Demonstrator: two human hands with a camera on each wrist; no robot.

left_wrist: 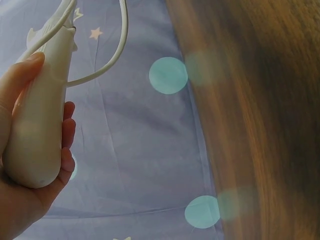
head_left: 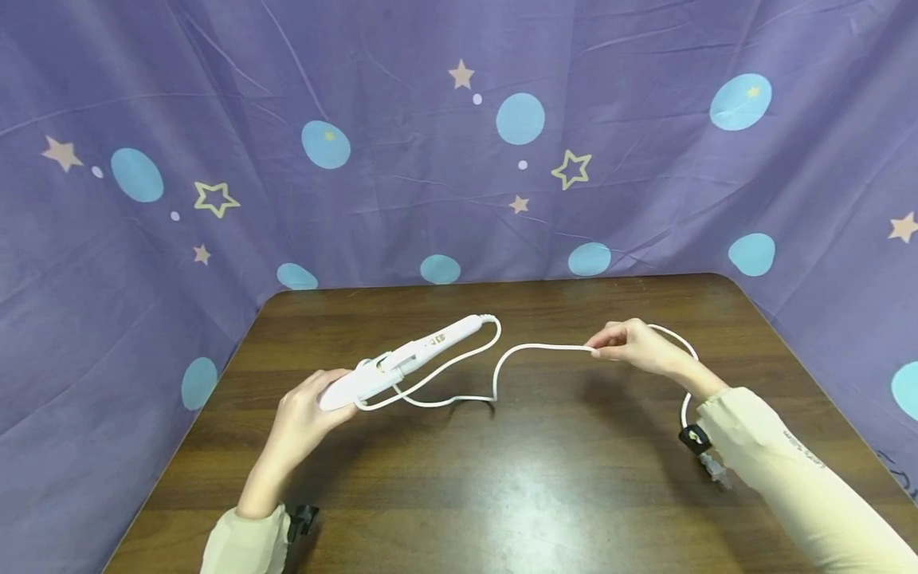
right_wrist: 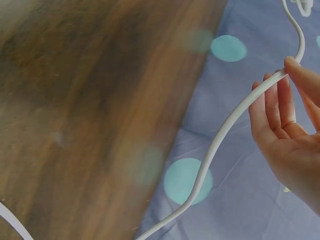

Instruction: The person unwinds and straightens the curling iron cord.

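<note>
A white hair iron (head_left: 433,344) is held tilted above the table by my left hand (head_left: 304,410), which grips its wide rounded end. In the left wrist view the thumb lies along one side of the hair iron (left_wrist: 42,115) and the fingers wrap the other. Its white cord (head_left: 548,347) leaves the far end, loops back around the body near the left hand, then runs right. My right hand (head_left: 638,344) pinches this cord between thumb and fingertips, also seen in the right wrist view. Beyond that hand, the cord drops to a plug (head_left: 715,470) beside the right sleeve.
A black cord tie (head_left: 694,438) sits on the cord near the plug. The brown wooden table (head_left: 459,470) spreads beneath both hands. A purple curtain (head_left: 402,183) with stars and blue dots hangs behind and at the sides. A black clip-like piece (head_left: 303,522) is at the left sleeve.
</note>
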